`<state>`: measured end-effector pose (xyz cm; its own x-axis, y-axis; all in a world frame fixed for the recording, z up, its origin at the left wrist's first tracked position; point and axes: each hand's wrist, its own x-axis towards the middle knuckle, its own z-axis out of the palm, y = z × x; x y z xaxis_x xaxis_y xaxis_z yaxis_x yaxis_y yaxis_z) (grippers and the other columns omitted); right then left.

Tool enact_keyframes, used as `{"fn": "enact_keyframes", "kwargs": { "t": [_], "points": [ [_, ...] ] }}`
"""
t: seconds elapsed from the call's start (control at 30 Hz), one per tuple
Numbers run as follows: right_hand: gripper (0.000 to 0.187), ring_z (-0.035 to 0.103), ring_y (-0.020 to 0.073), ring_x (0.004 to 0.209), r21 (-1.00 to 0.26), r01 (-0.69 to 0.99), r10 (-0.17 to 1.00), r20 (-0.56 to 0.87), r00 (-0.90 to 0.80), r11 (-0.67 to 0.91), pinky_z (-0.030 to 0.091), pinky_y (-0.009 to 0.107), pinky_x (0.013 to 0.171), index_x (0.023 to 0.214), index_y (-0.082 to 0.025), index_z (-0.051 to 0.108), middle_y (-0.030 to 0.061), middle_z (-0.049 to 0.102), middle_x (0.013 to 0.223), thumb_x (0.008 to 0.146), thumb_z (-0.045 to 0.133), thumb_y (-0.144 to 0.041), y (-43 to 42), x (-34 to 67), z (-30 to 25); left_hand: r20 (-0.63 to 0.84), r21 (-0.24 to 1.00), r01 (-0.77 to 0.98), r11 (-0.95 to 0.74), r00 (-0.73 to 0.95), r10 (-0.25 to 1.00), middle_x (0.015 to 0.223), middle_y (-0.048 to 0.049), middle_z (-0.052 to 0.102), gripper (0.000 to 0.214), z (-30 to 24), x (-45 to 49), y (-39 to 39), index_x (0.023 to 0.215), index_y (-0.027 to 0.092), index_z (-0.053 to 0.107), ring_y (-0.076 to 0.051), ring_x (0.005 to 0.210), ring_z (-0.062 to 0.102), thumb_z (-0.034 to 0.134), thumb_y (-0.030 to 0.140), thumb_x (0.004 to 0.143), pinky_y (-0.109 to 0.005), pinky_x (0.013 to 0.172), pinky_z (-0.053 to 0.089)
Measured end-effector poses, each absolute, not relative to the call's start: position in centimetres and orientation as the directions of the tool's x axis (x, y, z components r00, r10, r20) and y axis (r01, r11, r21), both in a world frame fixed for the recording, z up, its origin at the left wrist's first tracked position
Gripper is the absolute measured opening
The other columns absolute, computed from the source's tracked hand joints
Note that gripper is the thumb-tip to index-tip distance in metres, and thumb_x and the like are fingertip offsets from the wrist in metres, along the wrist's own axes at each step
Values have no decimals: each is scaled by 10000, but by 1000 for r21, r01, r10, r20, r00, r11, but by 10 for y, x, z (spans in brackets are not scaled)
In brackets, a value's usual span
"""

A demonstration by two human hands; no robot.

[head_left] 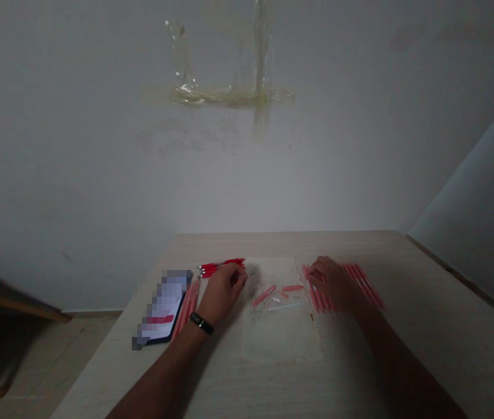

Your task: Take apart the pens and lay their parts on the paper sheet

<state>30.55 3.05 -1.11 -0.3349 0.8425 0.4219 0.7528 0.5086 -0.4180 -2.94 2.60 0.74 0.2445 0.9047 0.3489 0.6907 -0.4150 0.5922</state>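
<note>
My left hand, with a dark band on its wrist, is curled in a pinch just beside a bunch of red pens; whatever its fingertips hold is too small to make out. On the right, my right hand reaches over a row of pink pen-like sticks, fingertips bent down at the row's left end. Whether it grips one of them is hidden. Between the hands a pale sheet bears loose pink pen parts and a thin clear tube.
A phone lies at the left of the table, with more pink sticks along its right side. Behind the table rises a wall with yellowed tape. A dark wood-edged piece of furniture stands at lower left.
</note>
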Motion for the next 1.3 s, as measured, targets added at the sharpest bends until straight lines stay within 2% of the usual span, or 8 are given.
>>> {"fn": "enact_keyframes", "kwargs": {
  "t": [0.2, 0.33, 0.7, 0.8, 0.93, 1.07, 1.2, 1.3],
  "points": [
    [65, 573, 156, 770, -461, 735, 853, 412, -319, 497, 419, 263, 714, 826, -196, 605, 17, 586, 837, 889, 588, -191, 30, 307, -13, 304, 587, 712, -385, 247, 920, 705, -13, 623, 227, 11, -28, 25, 808, 175, 616, -157, 627, 547, 514, 333, 934, -263, 592, 338],
    [99, 567, 140, 712, -473, 750, 873, 394, -288, 461, 412, 246, 669, 797, -195, 592, 7, 577, 817, 893, 581, -214, 31, 305, -14, 303, 593, 713, -375, 233, 924, 685, -8, 619, 248, 11, -28, 24, 799, 180, 626, -156, 602, 538, 518, 362, 928, -262, 579, 323],
    [116, 574, 176, 729, -399, 834, 903, 354, -244, 382, 387, 279, 687, 788, -192, 633, 25, 633, 750, 876, 575, -241, 24, 297, -1, 286, 571, 728, -380, 257, 923, 680, -5, 626, 214, 7, -27, 24, 889, 189, 667, -151, 593, 545, 515, 333, 936, -264, 574, 310],
    [131, 570, 166, 693, -434, 821, 913, 332, -237, 371, 383, 272, 662, 786, -193, 633, 17, 633, 725, 877, 565, -258, 24, 296, -2, 272, 569, 727, -385, 276, 922, 660, -3, 614, 194, 7, -27, 23, 900, 187, 664, -155, 590, 547, 520, 313, 931, -266, 573, 318],
    [184, 528, 142, 588, -507, 793, 932, 295, -208, 338, 359, 256, 584, 781, -197, 620, -8, 609, 657, 898, 537, -312, 23, 295, -3, 286, 568, 720, -398, 281, 916, 725, -33, 644, 162, 8, -26, 22, 923, 177, 662, -177, 649, 578, 544, 287, 911, -276, 601, 363],
    [207, 534, 144, 596, -531, 767, 924, 316, -214, 360, 372, 255, 580, 772, -196, 613, -3, 611, 663, 906, 529, -331, 22, 294, -2, 323, 557, 721, -412, 269, 907, 837, -64, 672, 147, 6, -26, 22, 943, 174, 661, -200, 735, 603, 564, 274, 896, -293, 645, 412],
    [140, 556, 145, 619, -541, 758, 926, 296, -233, 364, 387, 250, 591, 822, -200, 636, -8, 616, 676, 890, 558, -295, 20, 289, -1, 332, 545, 723, -425, 280, 901, 860, -70, 671, 158, 4, -27, 22, 966, 173, 657, -208, 766, 607, 560, 279, 900, -303, 674, 429],
    [90, 550, 141, 617, -500, 774, 919, 275, -282, 387, 375, 249, 592, 820, -198, 648, -10, 612, 682, 872, 593, -247, 16, 273, 0, 309, 548, 723, -422, 294, 905, 848, -55, 666, 159, 2, -22, 17, 989, 185, 660, -202, 764, 605, 563, 273, 899, -299, 684, 425]
  ]
}}
